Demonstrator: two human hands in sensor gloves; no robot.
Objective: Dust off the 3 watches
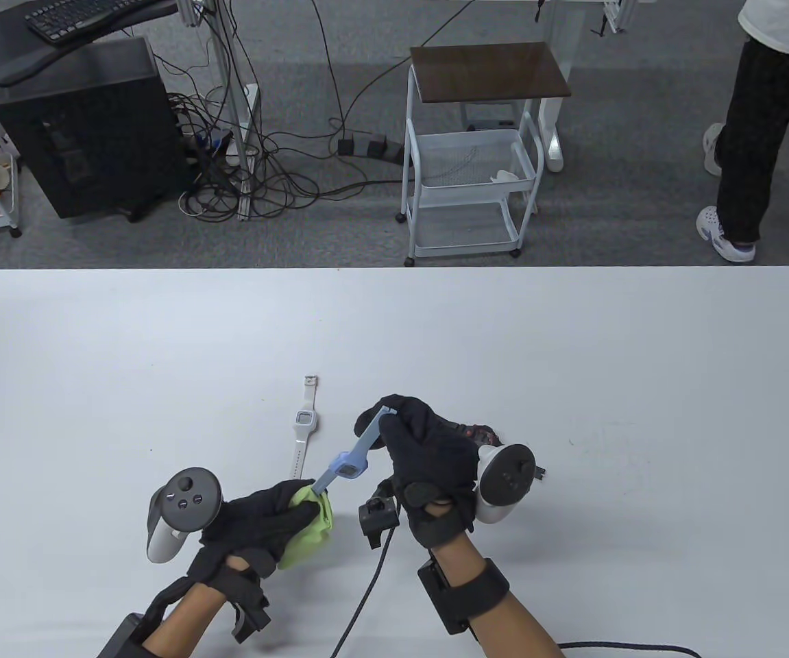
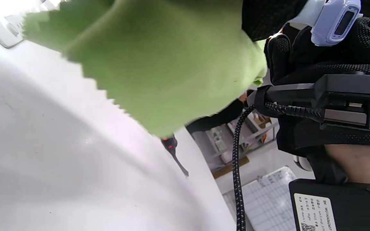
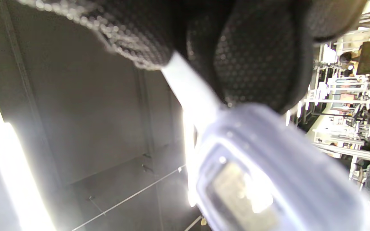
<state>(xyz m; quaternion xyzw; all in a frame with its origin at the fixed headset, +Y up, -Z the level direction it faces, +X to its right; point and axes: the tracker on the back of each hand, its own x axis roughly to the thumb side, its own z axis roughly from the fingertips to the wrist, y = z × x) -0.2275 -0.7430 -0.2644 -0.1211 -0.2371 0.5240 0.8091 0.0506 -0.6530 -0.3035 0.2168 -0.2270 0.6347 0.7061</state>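
Observation:
A light blue watch (image 1: 347, 467) is held off the table, its strap stretched between both hands. My right hand (image 1: 404, 428) pinches the far strap end. My left hand (image 1: 277, 514) grips a green cloth (image 1: 308, 531) wrapped round the near strap end. The blue watch (image 2: 336, 21) shows at the top right of the left wrist view, with the cloth (image 2: 159, 64) filling the top. Its case (image 3: 252, 186) fills the right wrist view, blurred. A white watch (image 1: 304, 426) lies flat on the table beyond the left hand. A dark watch with red marks (image 1: 480, 434) lies partly hidden behind the right hand.
The white table (image 1: 572, 356) stretches wide on all sides. A black cable (image 1: 367, 589) runs from the right wrist toward the near edge. Beyond the table stand a white trolley (image 1: 469, 157), a black computer case (image 1: 86, 123) and a person (image 1: 757, 123).

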